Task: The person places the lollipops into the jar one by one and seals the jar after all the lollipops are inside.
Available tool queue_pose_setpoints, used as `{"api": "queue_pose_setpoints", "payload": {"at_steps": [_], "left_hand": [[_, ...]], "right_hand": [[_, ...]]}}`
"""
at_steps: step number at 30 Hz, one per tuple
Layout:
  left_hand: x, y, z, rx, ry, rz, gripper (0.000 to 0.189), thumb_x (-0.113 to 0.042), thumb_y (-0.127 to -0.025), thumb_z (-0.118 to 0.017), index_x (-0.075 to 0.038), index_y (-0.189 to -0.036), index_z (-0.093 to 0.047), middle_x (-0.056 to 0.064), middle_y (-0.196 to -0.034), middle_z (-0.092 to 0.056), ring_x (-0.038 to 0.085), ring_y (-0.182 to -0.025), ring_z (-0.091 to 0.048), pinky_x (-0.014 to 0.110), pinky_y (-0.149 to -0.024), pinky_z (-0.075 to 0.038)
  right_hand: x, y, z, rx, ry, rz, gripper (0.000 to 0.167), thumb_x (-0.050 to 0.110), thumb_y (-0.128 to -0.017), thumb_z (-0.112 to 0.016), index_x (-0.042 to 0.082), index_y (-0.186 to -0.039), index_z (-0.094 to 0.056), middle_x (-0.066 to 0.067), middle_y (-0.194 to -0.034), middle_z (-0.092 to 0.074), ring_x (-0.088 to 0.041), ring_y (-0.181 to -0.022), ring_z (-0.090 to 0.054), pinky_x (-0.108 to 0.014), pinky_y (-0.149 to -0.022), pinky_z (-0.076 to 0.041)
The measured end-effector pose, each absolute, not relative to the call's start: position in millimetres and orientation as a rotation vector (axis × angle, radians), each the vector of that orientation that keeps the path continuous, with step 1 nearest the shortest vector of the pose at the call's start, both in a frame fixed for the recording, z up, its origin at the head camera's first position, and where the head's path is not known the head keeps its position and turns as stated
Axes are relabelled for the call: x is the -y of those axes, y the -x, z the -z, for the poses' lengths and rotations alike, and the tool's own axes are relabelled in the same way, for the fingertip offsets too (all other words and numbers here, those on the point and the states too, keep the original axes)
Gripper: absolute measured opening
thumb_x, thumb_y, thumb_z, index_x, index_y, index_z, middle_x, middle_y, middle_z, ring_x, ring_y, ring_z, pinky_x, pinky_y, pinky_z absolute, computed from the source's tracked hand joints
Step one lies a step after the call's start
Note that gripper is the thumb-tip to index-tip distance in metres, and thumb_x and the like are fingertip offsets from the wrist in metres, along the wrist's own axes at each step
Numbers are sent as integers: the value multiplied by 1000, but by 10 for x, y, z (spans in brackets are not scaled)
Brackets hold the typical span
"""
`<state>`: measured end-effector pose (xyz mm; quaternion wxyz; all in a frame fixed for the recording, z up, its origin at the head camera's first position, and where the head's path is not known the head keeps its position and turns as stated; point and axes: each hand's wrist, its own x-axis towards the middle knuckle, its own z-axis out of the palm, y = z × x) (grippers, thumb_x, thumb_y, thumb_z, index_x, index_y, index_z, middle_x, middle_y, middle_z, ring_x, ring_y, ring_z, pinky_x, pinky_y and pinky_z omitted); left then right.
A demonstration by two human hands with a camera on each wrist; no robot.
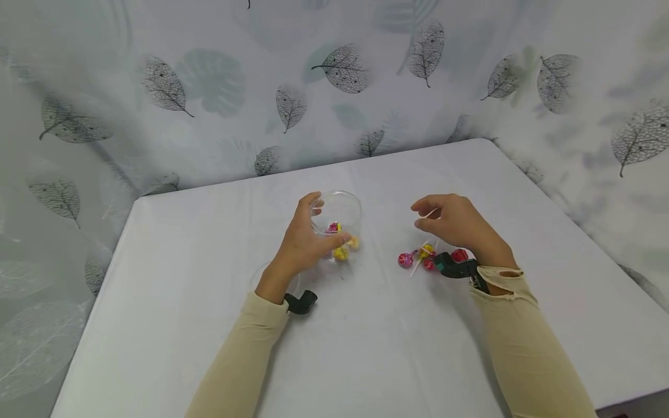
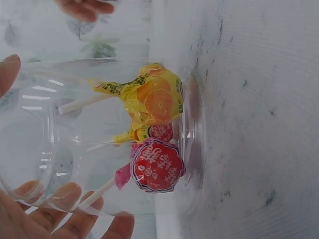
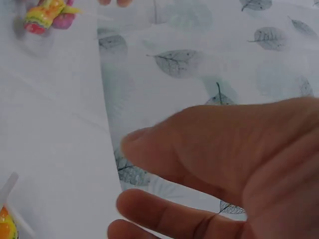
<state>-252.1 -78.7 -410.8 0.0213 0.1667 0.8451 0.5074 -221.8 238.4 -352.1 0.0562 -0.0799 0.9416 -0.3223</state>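
Note:
My left hand grips a clear plastic jar, thumb on the near side and fingers round the far side. Inside the jar lie several wrapped lollipops; the left wrist view shows a yellow lollipop with an orange-slice print and a red-and-pink lollipop, their white sticks slanting toward the mouth. My right hand hovers above the table with thumb and fingers apart and nothing between them. Just below it is a small pile of lollipops in pink, yellow and red, partly covered by the wrist camera.
A round clear lid lies partly hidden behind the left wrist. White cloth covers the table. A leaf-patterned curtain hangs along the back and sides. Each wrist carries a small black camera.

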Motion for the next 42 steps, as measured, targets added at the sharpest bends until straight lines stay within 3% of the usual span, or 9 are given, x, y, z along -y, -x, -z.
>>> {"api": "queue_pose_setpoints", "payload": {"at_steps": [4, 9, 15, 19, 26, 32, 35, 39, 42], "left_hand": [[794, 2526, 4110, -2600, -513, -1591, 105, -48, -81, -87, -23, -161, -24, 4, -155, -44, 31, -144, -43, 57, -111, -42], [794, 2528, 4120, -2594, -513, -1598, 105, -49, -81, -87, -24, -161, -24, 3, -155, -44, 30, -144, -43, 57, -111, -43], [791, 2530, 4123, -2593, -504, -1595, 106, -50, -80, -87, -25, -161, -23, 3, -155, -44, 31, -144, -42, 58, -110, -43], [789, 2537, 4123, -2595, -503, -1589, 107, -50, -81, -87, -24, -162, -23, 4, -156, -44, 30, -144, -42, 59, -111, -42], [786, 2539, 4128, -2611, -493, -1574, 106, -51, -81, -86, -24, -162, -23, 5, -156, -44, 28, -144, -43, 60, -111, -42], [790, 2539, 4133, -2612, -490, -1569, 106, -51, -81, -87, -24, -162, -24, 5, -156, -44, 29, -144, -43, 60, -110, -43], [787, 2540, 4131, -2616, -491, -1567, 106, -50, -81, -87, -23, -161, -24, 4, -156, -45, 29, -143, -44, 60, -110, -43], [785, 2540, 4125, -2618, -495, -1568, 106, -50, -81, -87, -23, -161, -24, 4, -157, -44, 28, -143, -44, 59, -111, -43], [784, 2537, 4121, -2613, -496, -1577, 106, -50, -80, -87, -23, -161, -24, 4, -156, -44, 29, -143, -44, 59, -110, -43]], "right_hand": [[-2447, 2273, 3639, -2786, 293, 831, 35, 14, -95, -70, 1, -127, -70, -22, -119, -69, -36, -108, -64, -46, -84, -56], [-2494, 2322, 3696, -2666, 276, 738, 30, 18, -92, -72, 5, -119, -75, -17, -114, -69, -32, -101, -63, -44, -82, -55], [-2480, 2347, 3740, -2546, 256, 755, 19, 17, -87, -77, 8, -104, -78, 1, -86, -73, -20, -90, -58, -32, -71, -48], [-2473, 2366, 3774, -2540, 247, 748, 11, 16, -85, -77, 11, -94, -79, 3, -78, -71, -19, -84, -56, -32, -67, -45], [-2461, 2414, 3791, -2613, 287, 775, 13, 17, -92, -70, 10, -96, -81, 1, -77, -70, -19, -81, -59, -32, -68, -47], [-2465, 2416, 3772, -2699, 312, 858, 18, 19, -96, -68, 9, -100, -83, 6, -66, -59, -16, -70, -49, -30, -62, -40], [-2462, 2411, 3774, -2723, 306, 859, 23, 22, -99, -65, 8, -105, -82, 2, -76, -67, -19, -80, -55, -32, -68, -43], [-2440, 2416, 3791, -2733, 293, 853, 28, 26, -101, -64, 7, -116, -79, -6, -109, -77, -25, -105, -62, -41, -87, -50], [-2437, 2449, 3814, -2771, 237, 860, 27, 26, -100, -65, 7, -113, -79, -7, -106, -77, -27, -100, -63, -44, -86, -51]]}}
